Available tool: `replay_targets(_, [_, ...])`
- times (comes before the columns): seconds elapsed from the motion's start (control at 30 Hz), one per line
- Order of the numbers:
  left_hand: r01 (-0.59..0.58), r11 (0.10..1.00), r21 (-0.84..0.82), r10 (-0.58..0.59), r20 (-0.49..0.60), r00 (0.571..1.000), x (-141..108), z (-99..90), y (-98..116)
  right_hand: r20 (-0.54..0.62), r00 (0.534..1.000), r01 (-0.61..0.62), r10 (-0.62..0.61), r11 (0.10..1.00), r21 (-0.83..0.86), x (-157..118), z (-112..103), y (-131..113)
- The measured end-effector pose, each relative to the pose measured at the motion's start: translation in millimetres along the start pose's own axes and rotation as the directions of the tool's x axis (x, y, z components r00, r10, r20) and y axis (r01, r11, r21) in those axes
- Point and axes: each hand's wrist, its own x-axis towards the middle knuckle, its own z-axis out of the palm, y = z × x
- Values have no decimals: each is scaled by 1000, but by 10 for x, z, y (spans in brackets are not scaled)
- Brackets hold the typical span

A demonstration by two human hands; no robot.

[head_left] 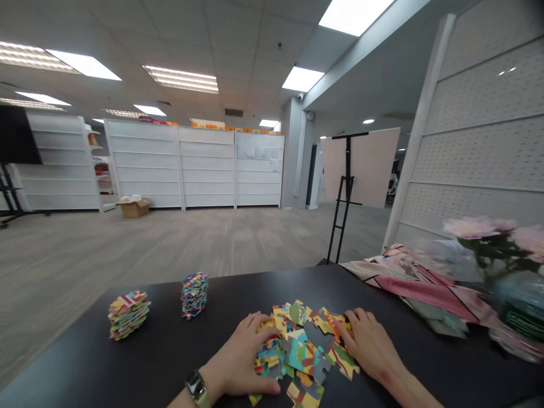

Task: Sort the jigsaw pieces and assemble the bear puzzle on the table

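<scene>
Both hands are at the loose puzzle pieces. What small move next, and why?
Probably ease the right hand inward, toward the left hand, gathering the loose pieces: they lie spread between the two, overlapping at odd angles, whereas the leftmost stack is already piled up.

Jigsaw pieces (300,352): loose, overlapping heap on the black tabletop (144,365). Printed faces multicoloured, chiefly yellow, teal, red and green; several lie reverse up (plain grey). Most rest near flat, some tilted
</scene>
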Motion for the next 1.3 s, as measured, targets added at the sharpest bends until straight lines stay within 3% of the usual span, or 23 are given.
replay_targets(0.17, [-36,996,-79,28,-93,995,-140,14,-28,-65,997,-42,41,999,-5,-76,-7,-89])
replay_targets(0.37, [-67,988,-138,49,-128,991,-207,46,-98,23,993,-115,113,959,258,89,-100,-86])
replay_targets(0.53, [-43,995,-91,41,-24,999,-206,-56,-110,170,981,-147,94,931,333,253,-266,287])
replay_targets(0.67, [-26,999,-43,28,43,999,-216,-131,-59,160,983,-133,86,941,312,361,-381,357])
replay_targets(0.9, [-51,999,-15,50,-50,998,-232,-71,21,89,983,122,-158,939,322,386,-120,-262])
replay_targets(1.0, [-80,997,-19,77,-123,989,-214,-8,1,61,978,175,-198,946,274,300,-25,-433])
replay_targets(1.1, [-116,990,-78,88,-290,953,-171,28,-47,34,982,174,-187,957,233,255,-10,-456])
replay_targets(1.2, [-113,973,-203,-10,-524,852,-175,-41,-98,23,988,141,-151,963,228,273,-53,-380])
replay_targets(1.23, [-114,962,-248,-45,-555,830,-198,-90,-116,20,990,130,-139,964,231,287,-76,-339])
replay_targets(1.27, [-112,951,-288,-63,-536,842,-233,-146,-134,15,992,121,-128,965,233,299,-101,-293])
replay_targets(1.3, [-99,943,-317,-63,-464,883,-276,-203,-153,8,993,113,-118,966,231,306,-124,-244])
